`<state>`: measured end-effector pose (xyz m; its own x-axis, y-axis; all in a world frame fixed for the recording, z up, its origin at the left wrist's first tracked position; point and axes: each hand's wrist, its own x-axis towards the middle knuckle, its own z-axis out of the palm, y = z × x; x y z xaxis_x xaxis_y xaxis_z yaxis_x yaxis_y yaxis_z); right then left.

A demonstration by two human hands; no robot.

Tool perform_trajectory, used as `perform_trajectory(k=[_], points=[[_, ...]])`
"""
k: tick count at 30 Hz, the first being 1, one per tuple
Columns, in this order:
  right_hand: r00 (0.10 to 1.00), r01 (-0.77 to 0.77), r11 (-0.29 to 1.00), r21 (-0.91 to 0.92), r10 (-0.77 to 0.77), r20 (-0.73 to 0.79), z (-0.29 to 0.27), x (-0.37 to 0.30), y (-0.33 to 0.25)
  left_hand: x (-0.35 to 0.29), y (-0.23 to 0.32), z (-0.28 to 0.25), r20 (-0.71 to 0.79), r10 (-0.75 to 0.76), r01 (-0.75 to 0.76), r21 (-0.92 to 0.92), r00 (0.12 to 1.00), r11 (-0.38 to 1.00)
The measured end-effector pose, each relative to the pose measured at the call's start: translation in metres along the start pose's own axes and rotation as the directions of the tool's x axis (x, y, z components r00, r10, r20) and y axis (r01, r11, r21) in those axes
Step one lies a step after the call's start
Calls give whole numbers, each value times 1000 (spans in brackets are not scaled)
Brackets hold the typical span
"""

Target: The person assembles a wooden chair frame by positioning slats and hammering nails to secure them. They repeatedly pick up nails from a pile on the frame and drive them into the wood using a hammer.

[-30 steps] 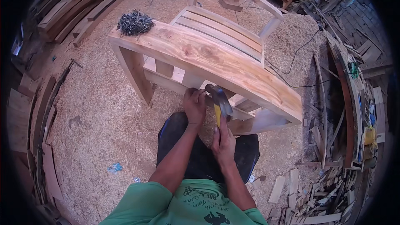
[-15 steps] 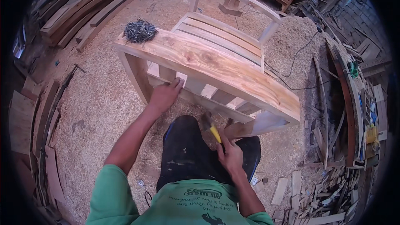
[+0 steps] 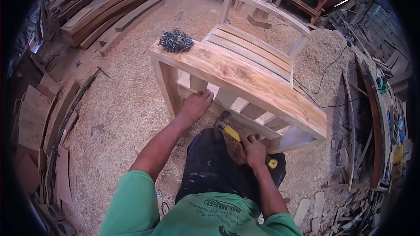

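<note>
1. The left hand [image 3: 195, 105] rests with fingers spread on the lower rail of the wooden chair [image 3: 245, 76].
2. The right hand [image 3: 253, 150] grips a yellow-handled hammer [image 3: 227, 127], head near that rail.
3. A nail pile [image 3: 176, 41] sits at the armrest's far end.

My left hand [image 3: 195, 105] is no longer beside the hammer [image 3: 230, 132] under the chair [image 3: 245, 76]: it has gone left and now lies flat on the chair's lower rail, near the front leg. My right hand [image 3: 253, 150] has pulled the hammer down and back from the chair's slats, its head now below the rail.
</note>
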<state>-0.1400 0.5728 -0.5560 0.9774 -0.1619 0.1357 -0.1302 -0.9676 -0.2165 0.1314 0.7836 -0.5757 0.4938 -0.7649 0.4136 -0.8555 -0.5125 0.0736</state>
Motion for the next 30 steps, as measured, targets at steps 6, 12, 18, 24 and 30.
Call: perform_trajectory(k=[6,12,18,24,30], points=[[981,-182,904,387,192,14,-15,-55,-15,-59,-21,-10,-230,-60,19,-175,971,984],[801,-582,358,730,405,440,-74,-78,-26,-33,-50,-59,36,-344,340,89,938,936],[934,-357,532,768,231,273,-222,-69,-20,0,-72,-31,300,-271,94,493,915,865],[996,-19,814,581,68,-62,-358,16,25,13,-116,-17,304,77,-245,565,950,788],[975,-205,730,652,208,74,-315,157,65,10,-131,12,276,-27,-98,427,961,899]])
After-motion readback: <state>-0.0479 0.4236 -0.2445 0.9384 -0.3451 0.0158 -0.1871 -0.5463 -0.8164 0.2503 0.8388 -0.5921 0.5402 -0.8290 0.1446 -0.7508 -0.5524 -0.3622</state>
